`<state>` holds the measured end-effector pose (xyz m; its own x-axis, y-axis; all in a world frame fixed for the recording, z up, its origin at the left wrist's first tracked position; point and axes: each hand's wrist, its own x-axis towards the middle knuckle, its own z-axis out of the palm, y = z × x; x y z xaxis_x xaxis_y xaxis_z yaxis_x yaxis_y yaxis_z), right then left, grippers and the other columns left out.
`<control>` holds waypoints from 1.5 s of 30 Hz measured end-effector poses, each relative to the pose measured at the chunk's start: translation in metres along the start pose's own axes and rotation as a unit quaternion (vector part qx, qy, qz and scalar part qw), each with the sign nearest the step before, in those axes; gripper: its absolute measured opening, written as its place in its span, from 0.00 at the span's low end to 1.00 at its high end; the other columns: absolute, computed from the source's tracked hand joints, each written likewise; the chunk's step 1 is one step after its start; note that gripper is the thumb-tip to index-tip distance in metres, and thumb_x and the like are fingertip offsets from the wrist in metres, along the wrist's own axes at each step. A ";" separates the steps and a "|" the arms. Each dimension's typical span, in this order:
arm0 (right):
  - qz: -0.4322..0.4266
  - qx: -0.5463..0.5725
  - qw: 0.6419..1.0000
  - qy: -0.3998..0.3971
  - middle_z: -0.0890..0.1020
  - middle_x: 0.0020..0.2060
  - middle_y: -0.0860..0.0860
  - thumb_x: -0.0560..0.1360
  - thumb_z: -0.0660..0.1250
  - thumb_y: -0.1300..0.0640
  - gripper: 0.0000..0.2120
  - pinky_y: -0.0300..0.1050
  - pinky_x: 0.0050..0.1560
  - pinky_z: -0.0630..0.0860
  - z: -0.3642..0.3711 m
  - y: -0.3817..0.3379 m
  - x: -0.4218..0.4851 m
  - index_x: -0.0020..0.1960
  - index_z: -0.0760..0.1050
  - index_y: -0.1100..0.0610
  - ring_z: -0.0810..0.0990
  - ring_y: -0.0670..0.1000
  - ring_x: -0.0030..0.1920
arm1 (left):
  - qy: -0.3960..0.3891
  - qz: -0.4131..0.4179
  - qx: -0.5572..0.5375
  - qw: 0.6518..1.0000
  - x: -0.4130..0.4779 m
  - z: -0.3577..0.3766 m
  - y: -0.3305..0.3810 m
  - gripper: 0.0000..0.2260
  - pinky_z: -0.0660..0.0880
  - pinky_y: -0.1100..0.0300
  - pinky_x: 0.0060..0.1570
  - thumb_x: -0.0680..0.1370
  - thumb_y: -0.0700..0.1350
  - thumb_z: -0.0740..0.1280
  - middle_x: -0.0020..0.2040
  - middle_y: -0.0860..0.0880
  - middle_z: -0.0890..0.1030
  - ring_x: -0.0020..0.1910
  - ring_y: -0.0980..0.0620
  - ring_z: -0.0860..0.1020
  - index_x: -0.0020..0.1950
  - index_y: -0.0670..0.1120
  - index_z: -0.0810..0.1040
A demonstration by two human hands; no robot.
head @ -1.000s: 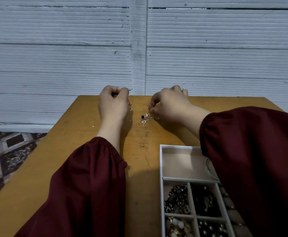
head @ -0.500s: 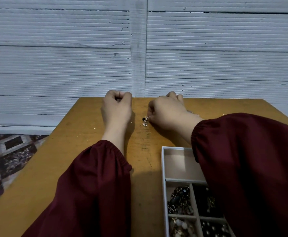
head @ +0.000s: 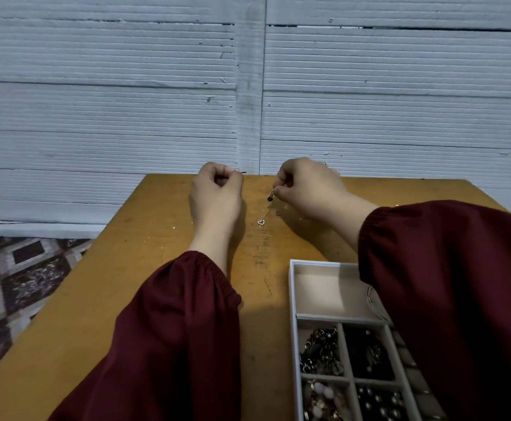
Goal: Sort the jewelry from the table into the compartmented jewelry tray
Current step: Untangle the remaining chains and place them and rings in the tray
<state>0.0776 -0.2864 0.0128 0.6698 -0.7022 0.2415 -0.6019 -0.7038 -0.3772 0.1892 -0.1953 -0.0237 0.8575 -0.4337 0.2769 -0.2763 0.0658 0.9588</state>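
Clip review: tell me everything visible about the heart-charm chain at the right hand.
The chain is a very fine, gold-looking strand with a small dark bead near its upper end and an open, silvery heart charm at its lower end. The right hand pinches the top; the strand slopes down to the heart, on or just over the table.

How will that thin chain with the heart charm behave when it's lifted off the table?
Probably floppy: the chain hangs slack from the pinching right hand down to the heart charm on the table. Likely very light, being so thin. It may swing and snag.
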 end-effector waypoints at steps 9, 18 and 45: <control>0.032 0.151 0.986 0.061 0.78 0.32 0.43 0.69 0.67 0.57 0.06 0.54 0.52 0.77 -0.025 0.000 -0.025 0.36 0.75 0.48 0.79 0.50 0.44 | -0.027 -0.017 -0.043 0.999 -0.020 -0.001 0.016 0.03 0.72 0.59 0.40 0.75 0.41 0.68 0.35 0.52 0.78 0.34 0.55 0.75 0.41 0.45 0.78; 0.038 0.253 0.959 0.121 0.74 0.27 0.44 0.70 0.68 0.58 0.05 0.34 0.29 0.68 -0.070 -0.002 -0.077 0.36 0.75 0.50 0.73 0.43 0.30 | -0.093 -0.008 -0.029 0.995 -0.069 -0.012 0.046 0.07 0.73 0.62 0.37 0.76 0.39 0.67 0.38 0.47 0.78 0.35 0.54 0.75 0.39 0.47 0.76; 0.061 0.461 0.863 0.199 0.77 0.31 0.45 0.72 0.70 0.64 0.08 0.32 0.33 0.71 -0.101 -0.006 -0.240 0.38 0.76 0.52 0.73 0.39 0.30 | -0.166 0.003 -0.074 0.983 -0.210 -0.047 0.118 0.04 0.73 0.62 0.45 0.75 0.37 0.68 0.41 0.45 0.79 0.41 0.51 0.75 0.42 0.45 0.77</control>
<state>-0.1235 -0.1243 0.0473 0.3126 -0.8755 0.3685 0.0671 -0.3666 -0.9279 -0.0032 -0.0540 0.0338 0.6597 -0.7013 0.2701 -0.1935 0.1887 0.9628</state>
